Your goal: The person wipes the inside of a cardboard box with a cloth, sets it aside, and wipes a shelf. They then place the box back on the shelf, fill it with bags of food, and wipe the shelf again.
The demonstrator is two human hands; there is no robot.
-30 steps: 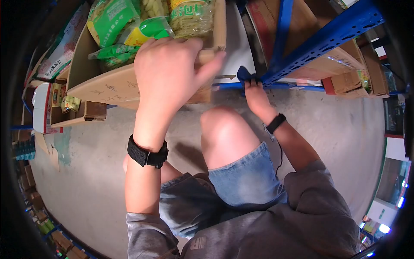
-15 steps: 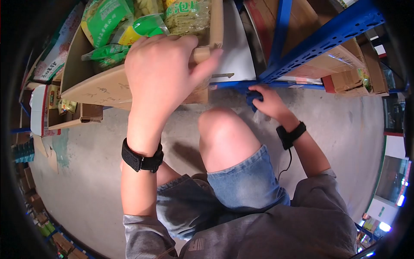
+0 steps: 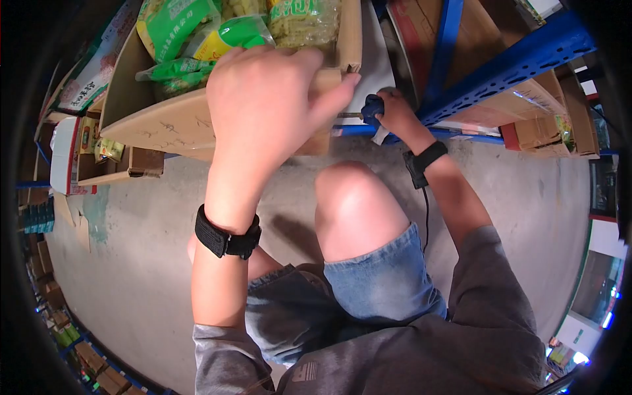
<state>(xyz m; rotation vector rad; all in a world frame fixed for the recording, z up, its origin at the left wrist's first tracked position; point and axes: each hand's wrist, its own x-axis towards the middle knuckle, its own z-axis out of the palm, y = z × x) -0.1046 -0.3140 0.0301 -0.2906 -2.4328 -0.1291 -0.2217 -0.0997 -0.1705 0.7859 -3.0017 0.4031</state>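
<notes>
My left hand point(image 3: 260, 99) is closed over the front wall of an open cardboard box point(image 3: 164, 128), its thumb near the box corner. Green and yellow plastic food packets point(image 3: 178, 29) fill the box, some partly behind my hand. To the right, my right hand point(image 3: 397, 113) has its fingers wrapped round a bunched dark blue cloth point(image 3: 372, 108). That cloth is at the front of a white shelf surface point(image 3: 376, 69), close beside the box. A pale tag-like end point(image 3: 380, 135) hangs below the cloth.
A blue perforated steel upright point(image 3: 513, 62) slants across the upper right. More cardboard boxes stand beyond it, including a small opened one point(image 3: 536, 135). At left sits another box with packets point(image 3: 146, 161). My bent knee point(image 3: 352, 191) is below the shelf, over the concrete floor point(image 3: 145, 263).
My right hand has lifted the blue cloth from below the shelf's front beam up to the white shelf surface, nearer the box. My left hand keeps its hold on the box wall.
</notes>
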